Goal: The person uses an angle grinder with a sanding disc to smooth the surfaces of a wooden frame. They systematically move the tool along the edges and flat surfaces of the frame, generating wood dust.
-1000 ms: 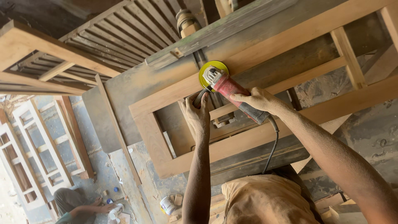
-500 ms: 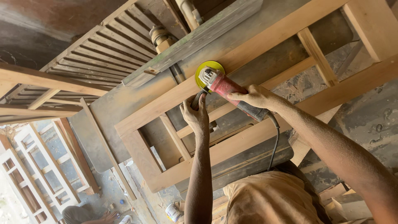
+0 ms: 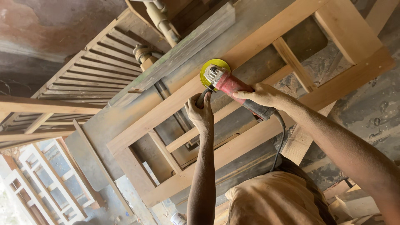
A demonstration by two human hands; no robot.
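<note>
A red angle grinder [image 3: 228,83] with a yellow sanding disc [image 3: 209,66] rests on the long top rail of a pale wooden frame [image 3: 166,108]. My right hand [image 3: 260,94] is closed around the grinder's dark rear body, where a black cord [image 3: 280,141] hangs down. My left hand [image 3: 201,113] grips the grinder's black side handle just below the disc. The frame lies on a dusty grey workbench [image 3: 125,104].
A louvred wooden shutter [image 3: 100,66] lies beyond the bench at upper left. Pale window frames [image 3: 46,183] lean at lower left. Loose timber offcuts [image 3: 354,204] sit at lower right. A small white can [image 3: 178,218] stands on the floor below.
The view has swung, so the frame and bench shift left and down. The grinder and both hands keep their grip and place on the rail. The crouching person at lower left is out of view.
</note>
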